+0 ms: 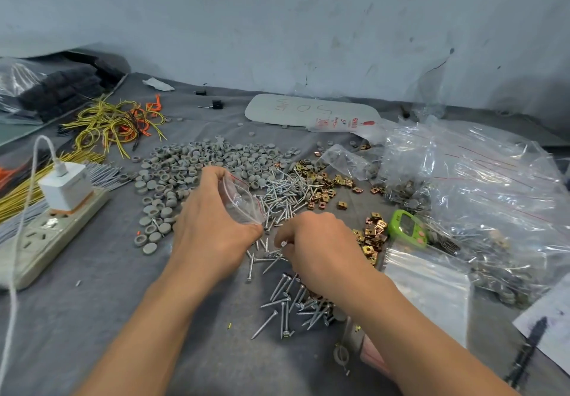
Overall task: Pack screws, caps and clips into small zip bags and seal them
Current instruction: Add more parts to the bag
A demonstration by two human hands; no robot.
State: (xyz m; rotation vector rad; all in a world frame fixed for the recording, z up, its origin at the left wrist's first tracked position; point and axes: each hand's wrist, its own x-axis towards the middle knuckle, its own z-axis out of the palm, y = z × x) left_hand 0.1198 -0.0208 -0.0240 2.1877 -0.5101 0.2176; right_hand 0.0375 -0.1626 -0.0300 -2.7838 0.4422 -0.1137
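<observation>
1. Desk, covered in grey cloth: bare room lies only at the near left, under the forearms; the far edge meets the wall.
2. Left margin — a power strip carrying a white charger, with yellow wires behind it.
3. Right margin — heaped clear bags, a stack of flat zip bags and a green counter.
4. Centre: grey caps, screws and brass clips in touching piles.
5. Left hand, fingers curled, grips a small zip bag held tilted above the screws.
6. Right hand, nearly closed, pinches one screw at its fingertips, just beside the bag's lower corner.
</observation>
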